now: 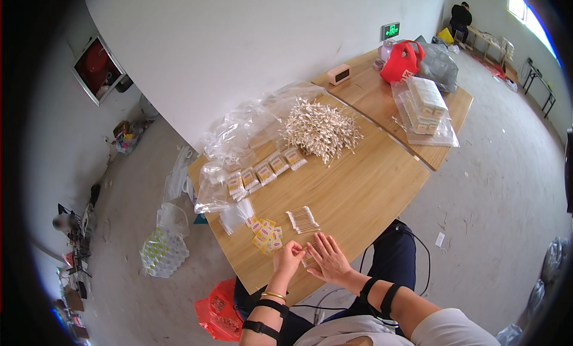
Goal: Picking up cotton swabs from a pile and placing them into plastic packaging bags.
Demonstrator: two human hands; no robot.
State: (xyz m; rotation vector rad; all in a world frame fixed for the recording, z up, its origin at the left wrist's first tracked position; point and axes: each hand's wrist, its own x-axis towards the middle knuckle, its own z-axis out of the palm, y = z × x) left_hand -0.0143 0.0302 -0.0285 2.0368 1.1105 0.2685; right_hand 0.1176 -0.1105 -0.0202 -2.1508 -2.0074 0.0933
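From my feed I'd keep the right hand (330, 259) light — it's spread flat beside and partly over the cotton swabs (308, 261) near the table's (364, 185) front edge — so they stay lined up. Left hand's (289, 256) fingertips bunch there; can't tell if they're pinching one. Thin tan sticks, side by side.
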